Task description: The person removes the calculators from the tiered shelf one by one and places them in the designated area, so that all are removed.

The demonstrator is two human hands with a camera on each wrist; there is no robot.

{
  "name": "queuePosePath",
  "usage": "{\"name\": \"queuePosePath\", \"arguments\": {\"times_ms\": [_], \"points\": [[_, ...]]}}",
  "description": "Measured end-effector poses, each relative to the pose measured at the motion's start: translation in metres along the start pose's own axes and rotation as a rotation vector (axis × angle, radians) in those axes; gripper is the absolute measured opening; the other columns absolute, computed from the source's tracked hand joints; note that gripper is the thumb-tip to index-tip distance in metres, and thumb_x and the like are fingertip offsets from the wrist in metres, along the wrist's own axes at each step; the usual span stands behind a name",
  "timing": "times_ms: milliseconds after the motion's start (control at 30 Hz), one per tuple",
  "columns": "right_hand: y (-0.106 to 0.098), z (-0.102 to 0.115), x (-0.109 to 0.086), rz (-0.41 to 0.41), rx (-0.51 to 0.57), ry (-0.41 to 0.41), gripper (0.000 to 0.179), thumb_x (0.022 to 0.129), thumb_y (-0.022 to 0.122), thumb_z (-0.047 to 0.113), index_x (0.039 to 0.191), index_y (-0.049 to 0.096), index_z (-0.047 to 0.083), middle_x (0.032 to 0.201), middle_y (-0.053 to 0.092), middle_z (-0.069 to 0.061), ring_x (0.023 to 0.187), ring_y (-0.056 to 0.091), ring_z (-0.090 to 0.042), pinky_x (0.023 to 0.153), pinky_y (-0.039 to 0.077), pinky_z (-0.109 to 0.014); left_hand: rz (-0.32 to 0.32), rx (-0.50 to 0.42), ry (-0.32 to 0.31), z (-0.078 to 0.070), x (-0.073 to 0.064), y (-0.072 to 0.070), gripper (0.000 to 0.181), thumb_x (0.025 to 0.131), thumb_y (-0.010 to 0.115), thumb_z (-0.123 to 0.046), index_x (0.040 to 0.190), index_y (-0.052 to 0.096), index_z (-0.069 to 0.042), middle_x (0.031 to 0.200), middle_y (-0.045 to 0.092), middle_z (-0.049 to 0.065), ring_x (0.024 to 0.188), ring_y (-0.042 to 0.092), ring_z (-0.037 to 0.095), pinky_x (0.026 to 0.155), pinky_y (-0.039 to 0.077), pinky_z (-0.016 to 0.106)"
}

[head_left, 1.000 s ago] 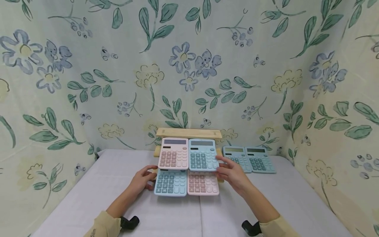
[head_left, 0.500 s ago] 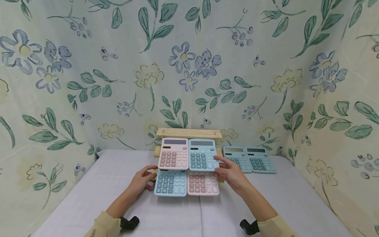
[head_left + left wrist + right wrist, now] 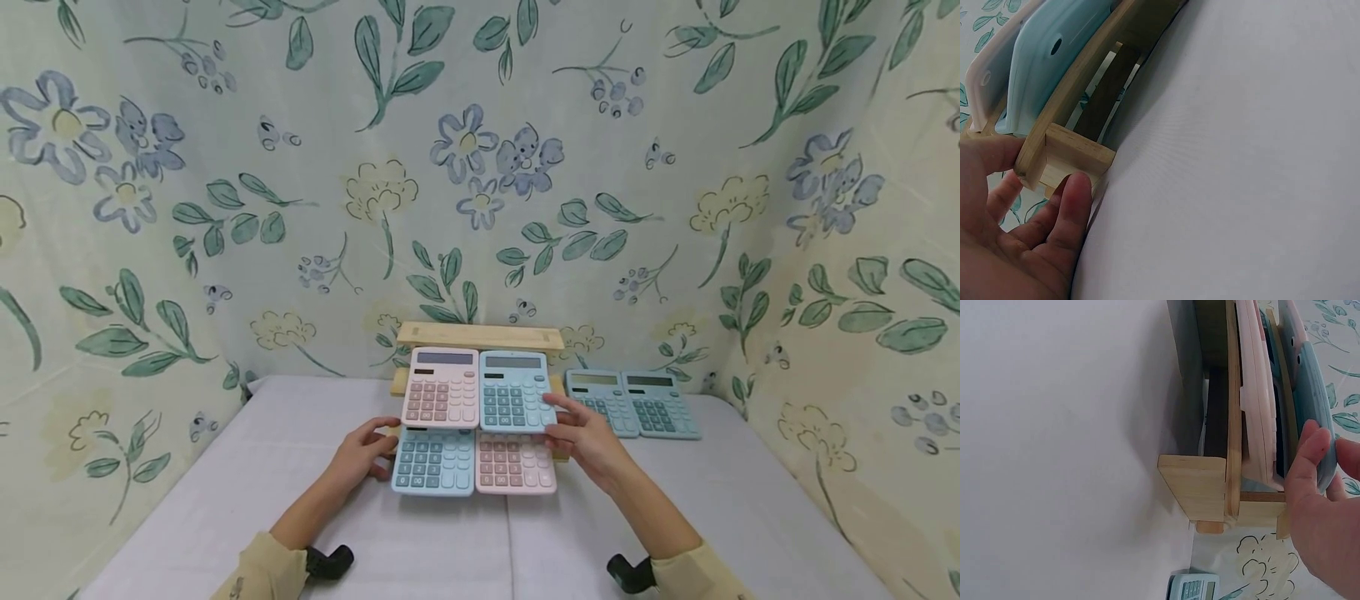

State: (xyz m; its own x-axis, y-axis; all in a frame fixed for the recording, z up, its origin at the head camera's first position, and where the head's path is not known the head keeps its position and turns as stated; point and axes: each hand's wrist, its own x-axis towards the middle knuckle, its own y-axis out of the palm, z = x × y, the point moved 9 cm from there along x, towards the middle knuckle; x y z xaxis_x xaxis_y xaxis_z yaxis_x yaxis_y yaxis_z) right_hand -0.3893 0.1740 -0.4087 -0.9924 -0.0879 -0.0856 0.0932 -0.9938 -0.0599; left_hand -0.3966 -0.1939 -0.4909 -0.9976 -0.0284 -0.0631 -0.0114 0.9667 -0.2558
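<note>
A wooden stand [image 3: 480, 336] holds two rows of tilted calculators. On the upper row, a pink calculator [image 3: 440, 392] sits left of a blue calculator [image 3: 513, 393]. Below them are another blue calculator [image 3: 432, 468] and a pink one [image 3: 516, 470], their tops partly hidden. At the stand's left end, my left hand [image 3: 356, 458] grips the wooden frame [image 3: 1079, 147], thumb and fingers curled around it. My right hand [image 3: 592, 442] pinches the right edge of the upper blue calculator; the right wrist view shows fingers and thumb on opposite sides of it [image 3: 1313, 394].
Two more blue-green calculators [image 3: 596, 400] [image 3: 660, 407] lie side by side at the right, behind my right hand. A white cloth [image 3: 300, 417] covers the table. Floral fabric [image 3: 480, 167] hangs at the back and sides.
My right hand has shifted slightly left along the upper blue calculator's edge since a second ago. My left hand and the calculators stay in place; the head view shifts very slightly.
</note>
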Motion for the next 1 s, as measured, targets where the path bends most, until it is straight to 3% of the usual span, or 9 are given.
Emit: {"name": "queuePosePath", "arguments": {"times_ms": [1000], "points": [[-0.0063, -0.0028, -0.0042, 0.010, 0.090, 0.030, 0.054, 0.093, 0.061, -0.001, 0.145, 0.053, 0.013, 0.134, 0.057, -0.021, 0.100, 0.069, -0.026, 0.084, 0.058, -0.031, 0.007, -0.002, 0.004, 0.0012, 0.0013, 0.0001, 0.040, 0.098, 0.062, -0.025, 0.137, 0.058, -0.018, 0.102, 0.068, 0.010, 0.086, 0.068, 0.019, 0.064, 0.057, 0.035]]}}
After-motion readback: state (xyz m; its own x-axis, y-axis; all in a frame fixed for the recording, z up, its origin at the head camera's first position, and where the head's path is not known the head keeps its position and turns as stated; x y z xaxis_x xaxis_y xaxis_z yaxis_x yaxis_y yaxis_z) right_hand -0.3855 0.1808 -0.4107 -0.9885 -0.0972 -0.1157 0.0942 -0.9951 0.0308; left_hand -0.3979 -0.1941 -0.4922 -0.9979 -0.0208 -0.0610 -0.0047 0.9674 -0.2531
